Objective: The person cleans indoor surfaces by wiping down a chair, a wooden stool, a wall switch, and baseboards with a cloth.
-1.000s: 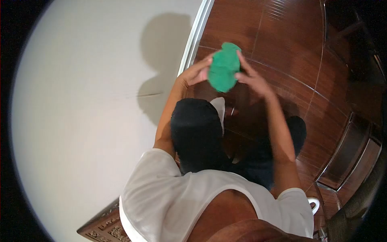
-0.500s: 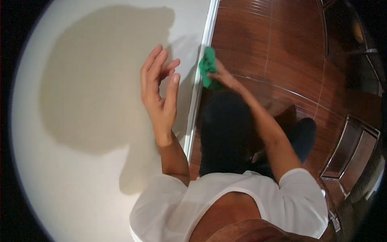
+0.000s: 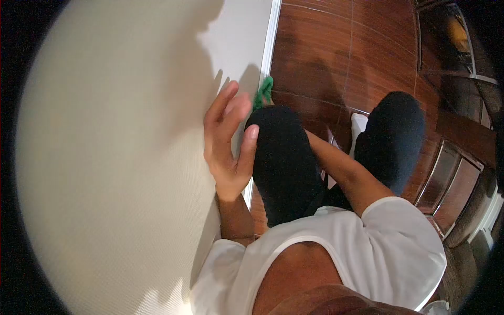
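Note:
My left hand is raised in front of the pale wall, fingers apart and slightly curled, holding nothing. Its thumb is close to my dark-trousered knee. A crumpled green cloth lies against the white baseboard, just past that knee. My right arm passes behind the knee toward the cloth. Only a sliver of my right hand shows at the cloth's lower edge; the knee hides the rest.
Glossy reddish-brown floor tiles run along the baseboard. My other bent leg and a white-covered foot are to the right. Dark panelled furniture stands at the right edge.
My body has sunk lower, and my knee now covers most of my right hand. The green cloth shows less. My left hand has shifted right and slightly down, nearer the knee.

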A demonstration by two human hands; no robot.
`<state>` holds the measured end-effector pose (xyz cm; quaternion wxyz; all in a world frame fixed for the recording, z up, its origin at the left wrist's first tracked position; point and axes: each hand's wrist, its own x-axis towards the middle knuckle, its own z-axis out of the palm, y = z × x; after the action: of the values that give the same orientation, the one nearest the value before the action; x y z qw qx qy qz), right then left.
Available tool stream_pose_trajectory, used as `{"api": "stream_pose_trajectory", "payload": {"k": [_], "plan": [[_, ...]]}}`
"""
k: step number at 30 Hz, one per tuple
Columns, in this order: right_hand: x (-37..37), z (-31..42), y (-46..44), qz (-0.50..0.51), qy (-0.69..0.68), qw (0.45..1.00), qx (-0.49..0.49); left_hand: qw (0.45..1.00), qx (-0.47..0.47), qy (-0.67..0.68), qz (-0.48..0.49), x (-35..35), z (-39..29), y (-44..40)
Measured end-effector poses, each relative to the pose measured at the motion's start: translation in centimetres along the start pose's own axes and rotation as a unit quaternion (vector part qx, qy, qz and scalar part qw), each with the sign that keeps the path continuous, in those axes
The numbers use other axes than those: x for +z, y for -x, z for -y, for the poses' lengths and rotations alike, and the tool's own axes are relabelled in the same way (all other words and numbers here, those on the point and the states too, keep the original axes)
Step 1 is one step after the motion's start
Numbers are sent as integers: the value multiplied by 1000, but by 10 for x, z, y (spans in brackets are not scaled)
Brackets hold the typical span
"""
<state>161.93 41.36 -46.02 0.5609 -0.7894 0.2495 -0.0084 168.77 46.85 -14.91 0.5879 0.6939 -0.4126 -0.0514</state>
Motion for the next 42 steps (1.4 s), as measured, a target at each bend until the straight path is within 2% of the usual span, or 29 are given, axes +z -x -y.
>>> {"api": "stream_pose_trajectory", "payload": {"k": [4, 5, 6, 7, 9, 10, 11, 12, 13, 14, 16, 17, 18, 19, 20, 23, 25, 26, 27, 28, 30, 33, 35, 36, 37, 38, 39, 40, 42], "plan": [[-39, -15, -74, -128, -42, 988, -79, 1000, -10, -27, -6, 10, -9, 0], [-74, 9, -110, -134, -152, 979, -17, 1000, -13, -28, -6, 8, -1, -2], [-99, -4, -155, -190, -46, 979, -54, 999, -17, -33, -5, 8, -5, -5], [-129, -3, -191, -190, -21, 981, -40, 999, -21, -36, -3, 9, -5, -7], [-173, -43, -279, -215, -52, 966, -132, 1000, 3, -24, 8, 12, -1, -10], [-190, -54, -312, -175, -146, 969, -97, 1000, 13, -19, 18, 12, -1, -10], [-200, -61, -329, -129, -237, 961, -58, 999, 17, -15, 27, 11, -3, -7], [-194, -43, -310, -246, -173, 948, -102, 997, 18, -70, 20, 11, -14, 2], [-179, -27, -281, -280, -202, 936, -64, 990, 38, -135, 18, 3, -29, 10], [-157, -16, -238, -238, -265, 934, -20, 977, 83, -192, -53, -4, -47, 25], [-87, -11, -132, -224, -300, 927, -39, 906, 244, -309, -153, -21, -86, 20], [-51, -12, -84, -226, -322, 916, -81, 854, 262, -387, -227, -21, -107, 15], [-24, -7, -36, -189, -324, 927, -12, 805, 281, -465, -238, -25, -126, 5], [-12, -17, -8, -154, -268, 951, -17, 777, 360, -452, -249, -29, -136, -7], [-7, -24, 1, -118, -212, 970, -20, 746, 331, -519, -255, -33, -139, -10], [-62, -27, -90, -213, -291, 932, 19, 623, 292, -694, -214, -9, -136, -50], [-125, -45, -199, -287, -331, 899, 2, 631, 272, -699, -198, -2, -136, -59], [-151, -63, -252, -291, -304, 907, 11, 643, 266, -691, -197, -2, -131, -56], [-181, -67, -282, -265, -265, 927, 21, 655, 259, -683, -197, -9, -127, -48], [-211, -71, -312, -239, -224, 944, 29, 622, 264, -709, -202, -14, -126, -45], [-231, -84, -341, -122, -513, 849, -32, 579, 248, -744, -223, -22, -121, -34], [-199, -66, -291, -332, -257, 907, 30, 528, 211, -780, -261, -27, -117, -22], [-149, -67, -210, -283, -287, 914, 43, 508, 183, -796, -273, -31, -115, -19], [-118, -61, -159, -255, -270, 925, 82, 515, 180, -793, -270, -31, -115, -21], [-78, -66, -118, -184, -265, 929, 179, 521, 183, -790, -268, -29, -112, -24], [-37, -75, -71, -216, -312, 925, 26, 524, 185, -788, -266, -25, -109, -27], [-15, -65, -26, -159, -260, 945, 122, 525, 187, -787, -266, -23, -110, -28], [-18, -54, -11, -132, -279, 942, 132, 482, 180, -819, -255, -28, -117, -27], [-23, -51, -4, -74, -319, 931, 159, 503, 185, -809, -243, -24, -114, -33]]}}
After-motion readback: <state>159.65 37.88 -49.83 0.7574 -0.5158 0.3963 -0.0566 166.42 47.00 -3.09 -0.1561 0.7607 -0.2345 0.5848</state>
